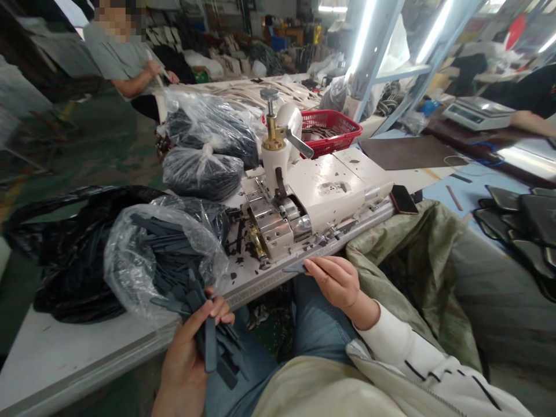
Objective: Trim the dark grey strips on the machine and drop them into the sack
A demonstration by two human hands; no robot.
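My left hand (185, 350) is closed around a bundle of dark grey leather-like strips (211, 344), which fan out above and below the fingers. It is just in front of an open clear plastic bag (125, 260) filled with similar strips (174, 246). My right hand (336, 282) pinches one small grey strip (295, 268) by its end, over the table's front edge. Beyond that strip stands a cream skiving machine (321, 182) with metal plates, a brass post and a lever; the strip appears apart from it.
Black plastic bags (82, 255) and tied clear bags (202, 171) crowd the left. A red basket (334, 139) sits behind the machine. A phone (403, 200) lies at its right end, above a green sack (403, 243). Another person (125, 63) stands at the far left.
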